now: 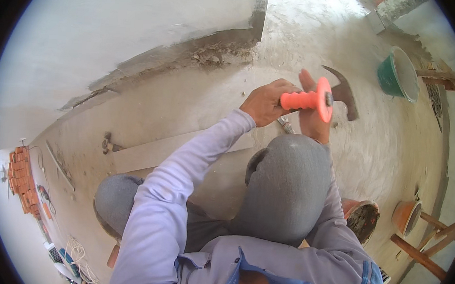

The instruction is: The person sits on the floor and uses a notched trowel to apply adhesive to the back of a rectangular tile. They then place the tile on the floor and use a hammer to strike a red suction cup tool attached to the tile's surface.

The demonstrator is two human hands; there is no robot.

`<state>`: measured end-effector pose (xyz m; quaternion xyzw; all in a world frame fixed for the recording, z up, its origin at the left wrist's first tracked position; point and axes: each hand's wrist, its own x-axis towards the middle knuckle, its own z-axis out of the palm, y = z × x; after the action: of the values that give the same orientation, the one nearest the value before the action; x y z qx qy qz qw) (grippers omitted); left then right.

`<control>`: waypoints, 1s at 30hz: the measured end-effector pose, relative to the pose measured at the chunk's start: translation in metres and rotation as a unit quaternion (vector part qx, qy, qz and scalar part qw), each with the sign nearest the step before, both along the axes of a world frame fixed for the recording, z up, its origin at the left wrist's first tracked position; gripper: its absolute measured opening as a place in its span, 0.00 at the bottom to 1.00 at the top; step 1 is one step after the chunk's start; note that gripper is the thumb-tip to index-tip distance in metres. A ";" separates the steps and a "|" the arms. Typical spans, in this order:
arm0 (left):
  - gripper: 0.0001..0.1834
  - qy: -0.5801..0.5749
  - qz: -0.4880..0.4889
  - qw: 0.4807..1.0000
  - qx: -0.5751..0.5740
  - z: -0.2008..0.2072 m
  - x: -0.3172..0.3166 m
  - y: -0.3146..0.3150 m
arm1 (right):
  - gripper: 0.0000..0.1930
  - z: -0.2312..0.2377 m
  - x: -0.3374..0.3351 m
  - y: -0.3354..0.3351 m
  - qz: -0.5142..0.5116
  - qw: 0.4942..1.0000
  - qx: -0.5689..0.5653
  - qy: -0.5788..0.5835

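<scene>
My left hand (268,101) is closed round the orange-red ribbed grip of a chisel (300,100). A round guard and the metal striking end face right. Just behind the guard is my right hand (316,124), partly hidden by it. A hammer (343,93) with a long curved, pointed head sticks out to the right of this hand. Its handle is covered by the guard and hand, and my fingers appear wrapped round it. Both hands are raised beyond my bent knee (290,183). A small greyish object (285,125) shows below my left hand, too unclear to name.
A second hammer (108,143) lies by a long pale board (155,150) on the floor. A green bucket (392,77) stands far right; orange buckets (406,218) and wooden poles (420,256) are nearer. Broken plaster (191,55) edges the wall's base. Bricks (23,180) are stacked left.
</scene>
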<state>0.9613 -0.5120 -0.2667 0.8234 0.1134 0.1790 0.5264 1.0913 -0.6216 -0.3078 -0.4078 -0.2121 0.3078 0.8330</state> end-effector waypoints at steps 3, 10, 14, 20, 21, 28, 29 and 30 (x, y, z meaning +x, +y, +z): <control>0.11 -0.010 0.097 0.995 0.001 -0.029 0.011 0.014 | 0.22 0.020 0.024 -0.019 -0.101 0.986 -0.133 -0.028; 0.06 0.038 0.061 0.996 0.057 -0.021 0.020 0.036 | 0.36 0.052 0.012 -0.027 0.042 0.992 -0.113 -0.025; 0.09 0.051 0.053 0.990 0.122 -0.026 0.030 0.043 | 0.42 0.058 0.010 -0.019 0.071 0.983 -0.167 -0.032; 0.20 -0.044 0.457 0.884 -0.085 -0.083 0.049 0.024 | 0.18 0.032 -0.005 0.005 0.085 0.990 -0.094 0.056; 0.21 -0.100 0.356 0.881 -0.294 -0.072 0.048 0.015 | 0.15 0.032 -0.007 0.006 0.079 0.990 -0.107 0.049; 0.16 -0.160 0.225 0.721 -0.635 -0.059 0.033 -0.019 | 0.07 0.027 -0.020 0.007 0.048 0.989 -0.137 0.014; 0.17 -0.155 0.219 0.718 -0.642 -0.061 0.035 -0.028 | 0.07 0.026 -0.019 0.004 0.044 0.989 -0.140 0.027; 0.17 -0.133 0.196 0.693 -0.681 -0.063 0.033 -0.037 | 0.07 0.025 -0.018 0.002 0.040 0.988 -0.144 0.039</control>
<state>0.9947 -0.5487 -0.3294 0.1662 0.2916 0.2592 0.9056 1.0733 -0.6191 -0.2826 -0.5023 -0.1489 0.3837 0.7604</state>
